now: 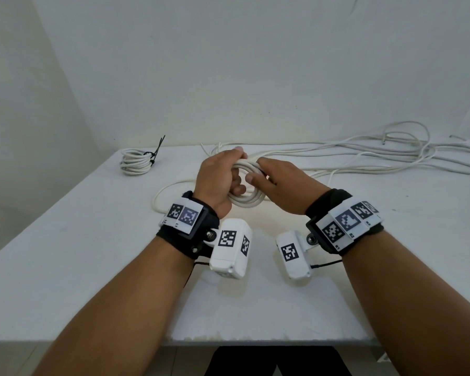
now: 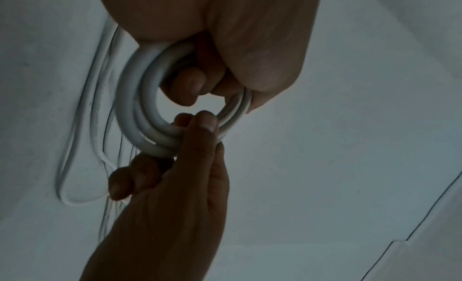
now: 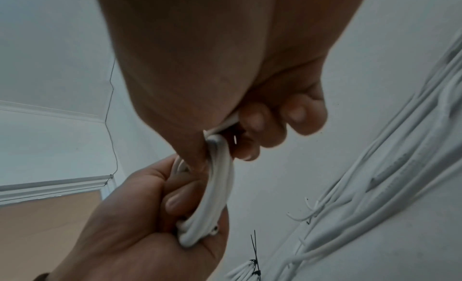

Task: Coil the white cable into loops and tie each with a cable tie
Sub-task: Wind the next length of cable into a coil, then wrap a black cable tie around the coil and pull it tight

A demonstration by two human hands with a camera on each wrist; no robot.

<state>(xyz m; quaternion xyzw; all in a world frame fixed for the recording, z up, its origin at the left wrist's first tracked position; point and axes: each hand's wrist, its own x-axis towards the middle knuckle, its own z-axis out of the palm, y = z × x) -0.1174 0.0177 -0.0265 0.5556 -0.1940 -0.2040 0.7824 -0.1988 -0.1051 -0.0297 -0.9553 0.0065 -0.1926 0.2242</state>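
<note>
White table (image 1: 92, 267) with tied coil (image 1: 135, 161), loose cables (image 1: 364, 156)

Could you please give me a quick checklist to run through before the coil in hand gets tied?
1. Left hand grips the coil: ok.
2. Right hand pinches the coil on the other side: ok.
3. Loops lie together, none springing out: ok.
4. Free cable tie within reach: cannot tell; the only black ties seen bind the finished bundle.
5. Cable's tail wound in: not ok; slack still trails on the table.
6. Loose cables untangled: cannot tell.
</note>
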